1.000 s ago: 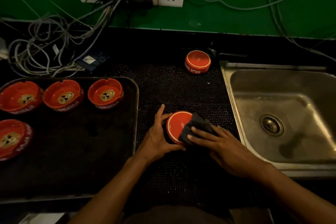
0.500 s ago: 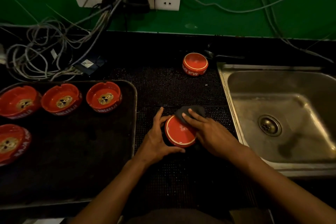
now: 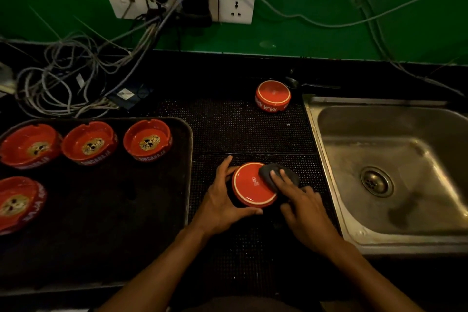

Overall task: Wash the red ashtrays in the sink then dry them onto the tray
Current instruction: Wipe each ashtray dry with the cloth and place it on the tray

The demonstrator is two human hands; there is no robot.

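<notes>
Drying is the step in hand: at lower centre the left hand (image 3: 222,200) grips an upturned round red ashtray (image 3: 253,185) on the black mat while straight fingers of the right hand (image 3: 304,213) press a dark cloth (image 3: 278,175) on its base. Next, I judge, it goes left onto the dark tray (image 3: 187,159).

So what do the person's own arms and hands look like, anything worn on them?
Both are bare: the left hand and right hand wear no gloves, and no rings, watch or bracelet show. The forearms are uncovered too, no sleeves in view down to the picture's lower edge.
</notes>
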